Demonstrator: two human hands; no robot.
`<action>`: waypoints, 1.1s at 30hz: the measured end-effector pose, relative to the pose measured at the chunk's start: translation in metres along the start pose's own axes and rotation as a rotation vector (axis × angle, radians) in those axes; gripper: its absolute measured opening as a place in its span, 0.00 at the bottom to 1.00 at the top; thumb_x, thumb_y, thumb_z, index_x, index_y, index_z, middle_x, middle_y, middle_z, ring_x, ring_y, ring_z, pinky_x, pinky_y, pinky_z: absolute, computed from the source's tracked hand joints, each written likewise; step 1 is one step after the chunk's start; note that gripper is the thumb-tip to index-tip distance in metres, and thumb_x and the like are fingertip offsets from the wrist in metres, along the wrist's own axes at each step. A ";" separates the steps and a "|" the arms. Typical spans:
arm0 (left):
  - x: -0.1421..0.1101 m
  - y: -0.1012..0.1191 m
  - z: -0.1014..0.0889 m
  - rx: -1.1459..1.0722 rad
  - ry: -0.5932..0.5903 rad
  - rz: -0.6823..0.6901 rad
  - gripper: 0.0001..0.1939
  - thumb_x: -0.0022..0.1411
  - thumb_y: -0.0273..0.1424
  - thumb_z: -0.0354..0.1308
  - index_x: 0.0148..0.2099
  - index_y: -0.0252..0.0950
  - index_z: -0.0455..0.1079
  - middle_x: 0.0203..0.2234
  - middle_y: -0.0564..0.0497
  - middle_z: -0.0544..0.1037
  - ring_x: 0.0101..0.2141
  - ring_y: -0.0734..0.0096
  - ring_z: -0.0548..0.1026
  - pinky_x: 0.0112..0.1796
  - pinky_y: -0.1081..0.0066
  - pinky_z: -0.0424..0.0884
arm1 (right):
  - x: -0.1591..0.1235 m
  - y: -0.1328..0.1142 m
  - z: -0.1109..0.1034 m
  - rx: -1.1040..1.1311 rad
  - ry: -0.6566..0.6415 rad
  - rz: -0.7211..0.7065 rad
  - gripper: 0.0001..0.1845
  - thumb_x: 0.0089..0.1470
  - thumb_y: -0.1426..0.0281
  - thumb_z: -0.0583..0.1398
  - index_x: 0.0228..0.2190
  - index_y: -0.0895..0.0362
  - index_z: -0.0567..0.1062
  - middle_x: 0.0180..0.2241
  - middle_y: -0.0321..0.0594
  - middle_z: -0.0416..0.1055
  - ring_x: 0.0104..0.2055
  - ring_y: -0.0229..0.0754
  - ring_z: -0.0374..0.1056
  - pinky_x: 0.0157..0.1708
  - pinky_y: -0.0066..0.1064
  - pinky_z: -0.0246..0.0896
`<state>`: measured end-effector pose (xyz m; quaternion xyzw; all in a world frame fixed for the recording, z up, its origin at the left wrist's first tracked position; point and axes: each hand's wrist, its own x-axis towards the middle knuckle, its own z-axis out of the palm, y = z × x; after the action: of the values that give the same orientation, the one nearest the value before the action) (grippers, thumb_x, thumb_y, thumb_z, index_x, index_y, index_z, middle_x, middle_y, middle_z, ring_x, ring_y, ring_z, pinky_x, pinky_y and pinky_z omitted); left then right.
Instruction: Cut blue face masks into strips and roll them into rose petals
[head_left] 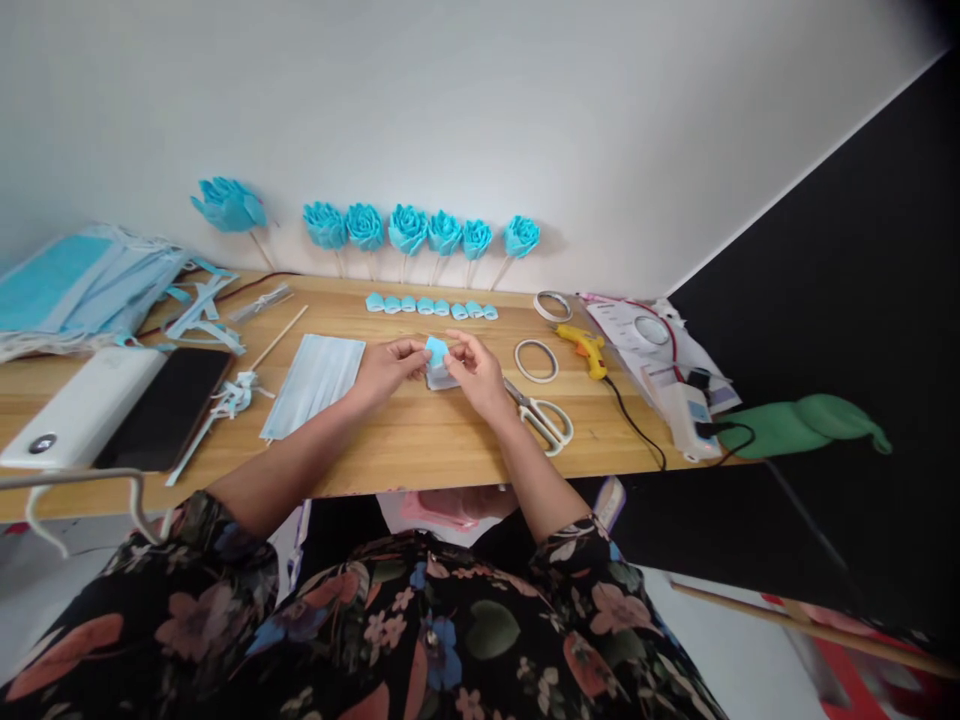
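Note:
At the middle of the table, my left hand [391,368] and my right hand [476,372] pinch a small blue piece of face mask fabric [436,352] between thumbs and fingers. Under it lies a pale, whitish stack or piece [440,378], partly hidden by my fingers. Just beyond my hands runs a row of several small folded blue petals [425,306]. A pleated face mask [316,384] lies flat to the left of my left hand. Scissors [546,416] with white handles rest to the right of my right wrist.
Several blue fabric flowers [408,230] on sticks lean against the wall. A yellow glue gun [585,348] and tape rolls [537,361] lie right, near a power strip [688,418]. Left are stacked masks [82,285], a phone [166,408], a white power bank [82,405] and a stick [279,338].

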<state>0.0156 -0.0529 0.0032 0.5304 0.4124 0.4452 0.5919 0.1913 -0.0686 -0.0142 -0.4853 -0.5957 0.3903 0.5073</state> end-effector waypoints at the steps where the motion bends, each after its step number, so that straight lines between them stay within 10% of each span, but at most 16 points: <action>1: 0.000 0.001 0.001 0.003 0.003 0.006 0.21 0.46 0.48 0.72 0.31 0.35 0.75 0.23 0.53 0.77 0.24 0.75 0.70 0.32 0.70 0.70 | 0.000 0.000 0.001 -0.006 -0.016 -0.007 0.26 0.54 0.61 0.62 0.54 0.54 0.73 0.34 0.35 0.74 0.37 0.39 0.70 0.38 0.31 0.68; 5: 0.010 0.013 -0.011 -0.004 0.066 0.059 0.21 0.44 0.44 0.72 0.35 0.35 0.76 0.25 0.53 0.77 0.25 0.74 0.71 0.31 0.70 0.71 | -0.002 -0.004 0.001 0.002 -0.022 -0.012 0.25 0.55 0.63 0.61 0.54 0.55 0.73 0.34 0.35 0.75 0.36 0.38 0.70 0.38 0.31 0.67; 10: 0.057 0.041 -0.076 0.248 0.334 0.170 0.17 0.52 0.30 0.66 0.46 0.35 0.75 0.22 0.55 0.75 0.24 0.74 0.72 0.29 0.73 0.69 | 0.000 -0.001 -0.001 0.035 0.041 0.005 0.24 0.56 0.60 0.60 0.52 0.55 0.74 0.33 0.35 0.76 0.34 0.38 0.71 0.34 0.30 0.67; 18: 0.109 0.023 -0.124 0.447 0.526 -0.163 0.15 0.48 0.25 0.67 0.41 0.34 0.75 0.14 0.55 0.71 0.21 0.67 0.72 0.30 0.67 0.70 | 0.000 -0.006 -0.003 0.094 0.086 0.019 0.26 0.54 0.58 0.62 0.52 0.56 0.74 0.30 0.35 0.76 0.31 0.38 0.71 0.31 0.29 0.67; 26: 0.111 0.021 -0.131 1.125 0.404 0.143 0.13 0.58 0.33 0.62 0.44 0.35 0.80 0.43 0.38 0.81 0.48 0.47 0.76 0.49 0.58 0.68 | 0.001 -0.006 -0.005 0.082 0.117 0.015 0.25 0.55 0.57 0.61 0.52 0.55 0.74 0.29 0.34 0.75 0.31 0.37 0.70 0.31 0.30 0.67; 33: 0.109 0.007 -0.115 1.086 0.031 0.318 0.15 0.56 0.38 0.66 0.44 0.37 0.79 0.47 0.40 0.80 0.53 0.48 0.72 0.57 0.59 0.63 | -0.017 -0.020 -0.005 -0.155 0.104 -0.114 0.19 0.61 0.61 0.58 0.51 0.53 0.77 0.33 0.38 0.78 0.34 0.40 0.73 0.34 0.32 0.67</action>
<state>-0.0668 0.0820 -0.0026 0.8078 0.5058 0.2606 0.1537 0.1924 -0.0896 0.0022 -0.5081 -0.6234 0.2878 0.5199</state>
